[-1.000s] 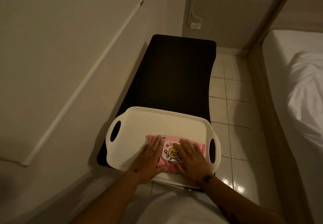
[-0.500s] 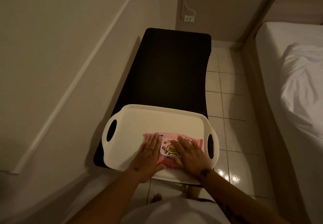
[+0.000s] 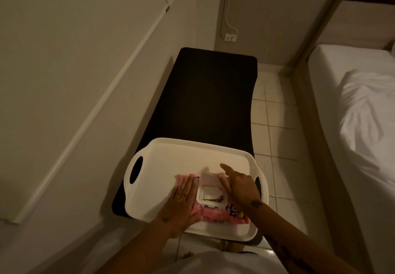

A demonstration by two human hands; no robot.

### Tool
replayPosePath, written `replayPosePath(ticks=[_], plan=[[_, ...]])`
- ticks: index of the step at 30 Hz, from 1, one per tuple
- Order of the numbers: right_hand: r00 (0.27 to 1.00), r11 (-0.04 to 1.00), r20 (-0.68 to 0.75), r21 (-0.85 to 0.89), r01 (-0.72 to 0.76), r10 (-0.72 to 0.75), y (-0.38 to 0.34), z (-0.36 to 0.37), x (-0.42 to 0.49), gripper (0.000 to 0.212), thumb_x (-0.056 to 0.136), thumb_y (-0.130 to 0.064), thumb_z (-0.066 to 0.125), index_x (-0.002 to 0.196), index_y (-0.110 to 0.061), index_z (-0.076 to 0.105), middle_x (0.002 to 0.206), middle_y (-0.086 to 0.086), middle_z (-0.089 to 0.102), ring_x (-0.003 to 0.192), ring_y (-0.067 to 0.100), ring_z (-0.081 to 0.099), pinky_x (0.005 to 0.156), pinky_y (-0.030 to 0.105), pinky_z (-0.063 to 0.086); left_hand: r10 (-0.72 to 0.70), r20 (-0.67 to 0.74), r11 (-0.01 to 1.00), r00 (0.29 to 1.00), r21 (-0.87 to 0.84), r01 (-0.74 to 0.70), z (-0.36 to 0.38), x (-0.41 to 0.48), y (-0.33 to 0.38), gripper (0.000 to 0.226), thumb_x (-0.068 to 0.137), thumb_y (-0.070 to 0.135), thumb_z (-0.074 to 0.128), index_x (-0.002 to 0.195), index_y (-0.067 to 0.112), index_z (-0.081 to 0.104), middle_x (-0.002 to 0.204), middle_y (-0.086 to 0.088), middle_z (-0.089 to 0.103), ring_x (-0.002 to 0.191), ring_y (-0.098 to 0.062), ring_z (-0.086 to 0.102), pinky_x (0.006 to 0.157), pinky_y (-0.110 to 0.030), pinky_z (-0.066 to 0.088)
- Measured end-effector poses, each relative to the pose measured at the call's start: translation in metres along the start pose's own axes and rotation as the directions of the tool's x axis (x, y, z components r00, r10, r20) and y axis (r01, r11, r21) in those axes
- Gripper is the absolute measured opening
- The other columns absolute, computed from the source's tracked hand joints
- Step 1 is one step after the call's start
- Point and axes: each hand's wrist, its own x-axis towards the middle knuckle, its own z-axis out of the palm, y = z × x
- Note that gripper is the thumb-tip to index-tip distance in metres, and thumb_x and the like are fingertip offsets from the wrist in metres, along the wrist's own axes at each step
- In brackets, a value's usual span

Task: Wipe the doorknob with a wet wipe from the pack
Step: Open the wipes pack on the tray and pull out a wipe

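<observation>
Everything is placed against the white tray, which sits on the near end of a dark bench. To the left of the tray runs a plain wall with a pale strip slanting down it. The tray's left handle hole lies at its left rim.

On the tray's near half lies the pink wet wipe pack, its long side across the tray. The left hand lies flat on the left end of the pack, fingers straight and together, palm down, pressing rather than gripping anything. Just right of it, in the middle of the pack, the white flip lid stands open, hinged at its far edge and tilted up (the opening beneath shows something pale, too dim to make out).

The right hand rests on the right part of the pack, touching the right side of the opened lid; its forefinger points away over the tray and the other fingers are loosely curled, closed on nothing that I can see. The tray's right handle is partly hidden behind that wrist.

Right of the tray are pale floor tiles, and beyond them a bed with rumpled white sheets. The doorknob is not in view.
</observation>
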Motion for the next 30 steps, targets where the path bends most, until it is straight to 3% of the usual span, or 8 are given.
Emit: replayPosePath(ticks=[1,2,5,9,14,18,22,30], plan=[[1.0,1.0,-0.02,0.023,-0.015,0.015,0.0,0.0,0.001,0.043,0.094,-0.037,0.04,0.133,-0.021,0.035,0.112,0.013,0.065,0.096,0.028,0.062,0.085,0.04,0.049,-0.02,-0.057,0.999,0.998,0.025,0.022,-0.002,0.001,0.0,0.099,0.079,0.068,0.02,0.14,-0.003,-0.013,0.149,-0.02,0.006,0.129,-0.021,-0.042,0.11,-0.043,0.019],[0.998,0.998,-0.048,0.053,-0.023,0.026,0.0,-0.001,0.003,0.042,0.094,-0.033,0.042,0.133,-0.02,0.035,0.116,0.013,0.063,0.098,0.028,0.062,0.085,0.042,0.05,-0.015,-0.038,1.0,0.999,0.003,0.015,-0.004,0.001,0.0,0.098,0.079,0.068,0.018,0.14,-0.004,-0.006,0.15,-0.02,0.004,0.128,-0.019,-0.043,0.111,-0.044,0.017],[0.99,0.993,-0.133,0.119,-0.021,0.037,-0.003,-0.007,0.006,0.042,0.091,-0.015,0.05,0.131,-0.016,0.038,0.126,0.014,0.055,0.099,0.027,0.061,0.082,0.043,0.052,0.041,0.13,0.989,0.991,-0.146,-0.022,-0.005,0.0,-0.001,0.099,0.076,0.072,0.018,0.128,0.007,-0.035,0.145,-0.01,-0.035,0.129,-0.02,-0.042,0.111,-0.035,-0.015],[0.995,0.998,-0.085,-0.029,0.054,-0.057,0.0,-0.008,-0.008,0.048,0.079,-0.007,0.063,0.124,-0.015,0.048,0.14,0.016,0.042,0.107,0.032,0.057,0.084,0.045,0.054,0.007,0.009,0.959,1.0,-0.284,-0.004,-0.012,0.002,-0.001,0.094,0.082,0.067,0.03,0.124,0.021,-0.041,0.141,0.007,-0.041,0.121,-0.006,-0.048,0.108,-0.032,-0.021],[0.982,0.984,-0.096,-0.088,0.153,-0.161,-0.003,-0.001,-0.04,0.039,0.065,-0.003,0.078,0.099,-0.01,0.062,0.115,0.021,0.062,0.094,0.037,0.064,0.07,0.043,0.057,0.065,-0.041,0.974,0.997,-0.213,-0.072,-0.02,0.014,0.003,0.077,0.089,0.059,0.03,0.135,0.03,-0.025,0.146,0.009,-0.031,0.13,-0.01,-0.037,0.112,-0.036,-0.017],[0.989,0.994,-0.104,0.026,0.105,-0.102,-0.002,0.009,-0.05,0.026,0.084,-0.007,0.061,0.11,-0.009,0.059,0.123,0.015,0.057,0.102,0.029,0.06,0.084,0.037,0.052,0.059,0.043,0.985,0.997,-0.167,-0.051,-0.018,0.017,0.009,0.069,0.092,0.055,0.025,0.144,0.025,-0.009,0.151,0.005,-0.022,0.133,-0.013,-0.03,0.115,-0.041,-0.014],[0.998,0.996,-0.045,0.084,0.042,-0.038,0.006,0.015,-0.057,0.029,0.093,-0.018,0.047,0.121,-0.015,0.052,0.136,0.006,0.046,0.114,0.021,0.051,0.096,0.026,0.039,0.048,0.09,0.982,0.995,-0.187,-0.031,-0.017,0.015,0.013,0.065,0.093,0.052,0.025,0.146,0.024,-0.003,0.154,0.002,-0.018,0.132,-0.012,-0.03,0.116,-0.045,-0.012],[1.0,0.999,0.013,0.053,0.004,-0.005,0.008,0.016,-0.06,0.033,0.093,-0.019,0.047,0.126,-0.014,0.049,0.141,0.007,0.041,0.126,0.025,0.043,0.106,0.032,0.032,0.081,0.056,0.98,0.995,-0.185,-0.069,-0.03,0.036,0.032,0.054,0.092,0.051,0.031,0.142,0.031,0.023,0.156,0.001,-0.013,0.141,-0.02,-0.019,0.11,-0.051,-0.015]])
